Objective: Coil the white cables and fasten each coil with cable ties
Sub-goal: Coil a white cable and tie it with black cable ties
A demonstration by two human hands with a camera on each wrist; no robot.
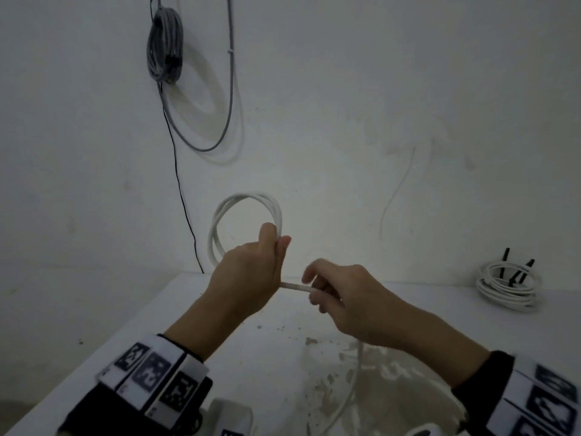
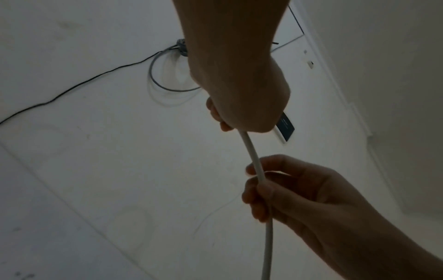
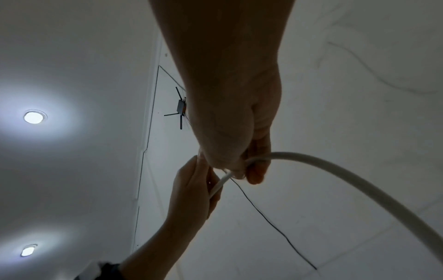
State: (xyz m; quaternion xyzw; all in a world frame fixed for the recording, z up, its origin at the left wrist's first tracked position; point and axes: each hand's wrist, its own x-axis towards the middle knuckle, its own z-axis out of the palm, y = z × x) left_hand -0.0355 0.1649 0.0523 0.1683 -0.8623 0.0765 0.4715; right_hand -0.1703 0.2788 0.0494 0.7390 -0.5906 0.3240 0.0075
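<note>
Left hand (image 1: 251, 272): fist around the coil (image 1: 245, 221), raised over the table (image 1: 220, 341). Right hand (image 1: 342, 297): fingers curled on the loose cable (image 2: 254, 161) just beside it. Finished bundle (image 1: 509, 287): far right on the table, black ties on. Remaining: more winding, then tying.

You stand in a bare utility or network room: plain white plaster walls (image 1: 377, 89), a hanging grey cable bundle (image 1: 165, 45), a stained white table (image 1: 283, 357), and recessed round ceiling lights (image 3: 33, 117).
</note>
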